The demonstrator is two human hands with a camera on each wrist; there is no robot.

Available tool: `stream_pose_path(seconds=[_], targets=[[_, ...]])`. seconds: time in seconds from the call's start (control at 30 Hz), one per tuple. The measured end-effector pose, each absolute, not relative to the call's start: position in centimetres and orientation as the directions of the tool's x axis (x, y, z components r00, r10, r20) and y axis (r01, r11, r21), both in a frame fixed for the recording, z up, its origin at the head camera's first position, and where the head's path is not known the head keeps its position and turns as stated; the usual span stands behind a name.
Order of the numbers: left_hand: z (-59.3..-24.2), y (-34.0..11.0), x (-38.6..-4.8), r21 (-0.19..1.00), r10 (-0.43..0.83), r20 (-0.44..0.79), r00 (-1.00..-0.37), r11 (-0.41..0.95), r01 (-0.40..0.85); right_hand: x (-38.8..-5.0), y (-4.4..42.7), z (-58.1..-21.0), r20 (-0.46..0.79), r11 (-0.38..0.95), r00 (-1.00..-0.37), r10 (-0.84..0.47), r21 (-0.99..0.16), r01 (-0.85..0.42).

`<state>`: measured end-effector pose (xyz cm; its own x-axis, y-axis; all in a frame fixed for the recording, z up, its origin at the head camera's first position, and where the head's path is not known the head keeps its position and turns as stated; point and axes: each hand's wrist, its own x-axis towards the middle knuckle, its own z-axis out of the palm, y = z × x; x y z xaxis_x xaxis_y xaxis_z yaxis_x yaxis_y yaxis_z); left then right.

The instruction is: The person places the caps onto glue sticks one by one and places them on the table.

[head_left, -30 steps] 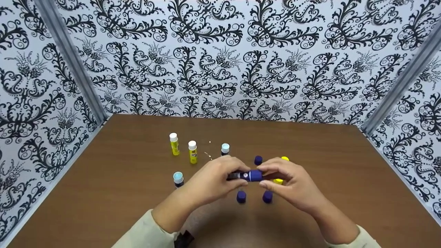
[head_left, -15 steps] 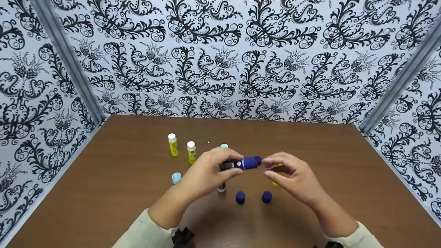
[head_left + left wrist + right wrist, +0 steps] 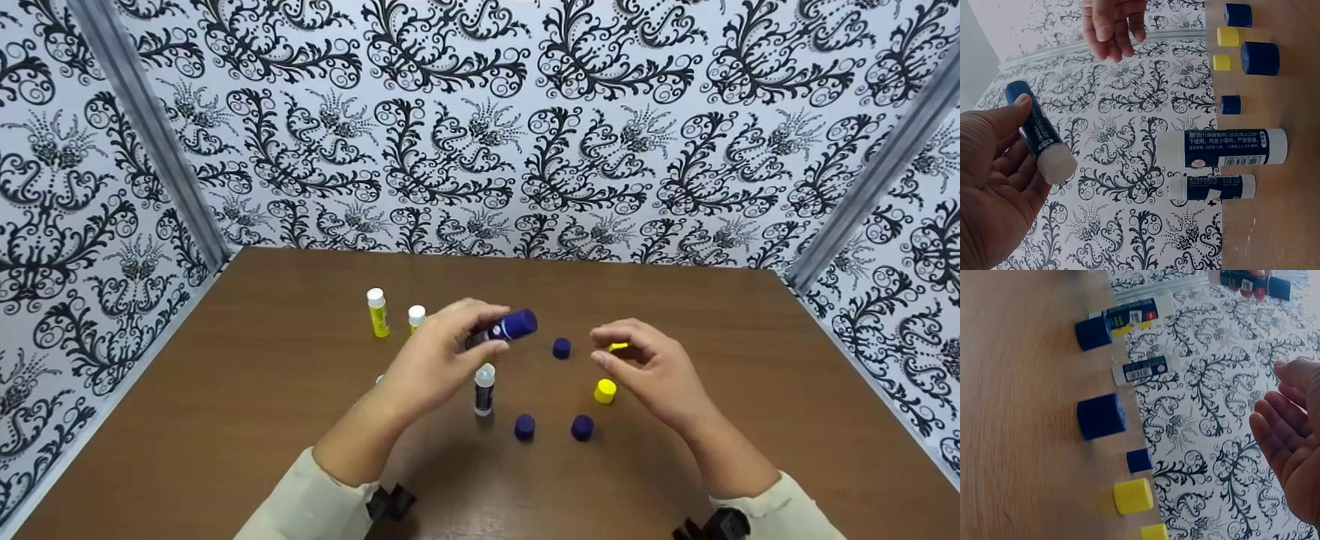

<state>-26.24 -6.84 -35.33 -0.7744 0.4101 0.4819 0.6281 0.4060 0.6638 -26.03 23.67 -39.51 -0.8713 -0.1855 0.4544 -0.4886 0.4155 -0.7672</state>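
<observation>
My left hand (image 3: 431, 375) grips a dark blue glue stick (image 3: 1043, 132), raised above the table and tilted. Its blue cap (image 3: 519, 324) is on and points up to the right in the head view. My right hand (image 3: 656, 375) hovers at the right with fingers loosely bent, holding nothing; its palm (image 3: 1303, 484) shows bare in the right wrist view. Below the left hand an uncapped glue stick (image 3: 484, 390) stands upright. Loose blue caps (image 3: 562, 348) and yellow caps (image 3: 604, 391) stand between and below the hands.
Two yellow glue sticks with white tops, one at the far left (image 3: 378, 313) and one partly behind the left hand (image 3: 417, 313), stand on the brown table (image 3: 675, 300). Another uncapped stick (image 3: 380, 379) is mostly hidden by the left wrist. Patterned walls enclose the table's back and sides.
My right hand has come off the capped end of the glue stick and drawn right. My left hand has carried the stick left and farther from me, tilting it upward.
</observation>
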Motion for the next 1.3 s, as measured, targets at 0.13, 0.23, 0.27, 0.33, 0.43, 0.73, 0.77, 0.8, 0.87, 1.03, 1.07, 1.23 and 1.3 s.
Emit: stream_pose_path(seconds=[0.13,0.23,0.27,0.33,0.43,0.73,0.77,0.8,0.87,1.03,1.07,1.23,1.3], targets=[[-35.2,-7.3,-26.5,0.690,0.362,0.494,-0.791,0.390,0.609,-26.7,24.2,-40.0,0.447,0.418,-0.881,-0.154,-0.779,-0.468],[-35.1,-7.6,-26.9,0.715,0.329,0.500,-0.801,0.364,0.596,-27.2,24.6,-40.4,0.431,0.438,-0.893,-0.128,-0.784,-0.440],[-35.1,-7.7,-27.1,0.723,0.320,0.502,-0.804,0.355,0.593,-27.3,24.8,-40.5,0.425,0.447,-0.898,-0.118,-0.785,-0.430],[-35.0,-8.0,-27.5,0.743,0.302,0.500,-0.812,0.332,0.581,-27.6,25.1,-40.7,0.410,0.460,-0.907,-0.099,-0.789,-0.407],[-34.8,-8.6,-28.2,0.755,0.267,0.503,-0.822,0.327,0.568,-27.9,25.4,-41.0,0.381,0.467,-0.921,-0.079,-0.802,-0.372],[-34.4,-10.8,-30.3,0.855,0.162,0.412,-0.897,0.270,0.442,-28.6,26.2,-42.0,0.315,0.473,-0.947,-0.057,-0.827,-0.304],[-34.4,-11.1,-30.6,0.868,0.150,0.395,-0.906,0.261,0.422,-28.7,26.3,-42.1,0.319,0.474,-0.946,-0.057,-0.825,-0.307],[-34.4,-11.3,-31.0,0.877,0.139,0.381,-0.914,0.261,0.405,-28.8,26.4,-42.2,0.322,0.473,-0.945,-0.060,-0.825,-0.311],[-34.3,-11.8,-31.6,0.887,0.118,0.359,-0.926,0.267,0.378,-29.0,26.6,-42.3,0.325,0.473,-0.944,-0.061,-0.823,-0.314],[-33.9,-12.9,-33.0,0.883,0.072,0.338,-0.938,0.320,0.343,-29.3,27.0,-42.6,0.324,0.472,-0.945,-0.044,-0.827,-0.306],[-33.9,-13.1,-33.3,0.881,0.064,0.339,-0.939,0.328,0.340,-29.3,27.0,-42.6,0.323,0.474,-0.945,-0.040,-0.827,-0.303],[-33.9,-14.1,-34.6,0.875,0.031,0.349,-0.937,0.346,0.338,-29.5,27.3,-42.9,0.308,0.484,-0.951,-0.031,-0.827,-0.284],[-33.9,-14.5,-35.1,0.876,0.022,0.348,-0.937,0.350,0.333,-29.6,27.3,-43.1,0.298,0.484,-0.954,-0.029,-0.831,-0.274]])
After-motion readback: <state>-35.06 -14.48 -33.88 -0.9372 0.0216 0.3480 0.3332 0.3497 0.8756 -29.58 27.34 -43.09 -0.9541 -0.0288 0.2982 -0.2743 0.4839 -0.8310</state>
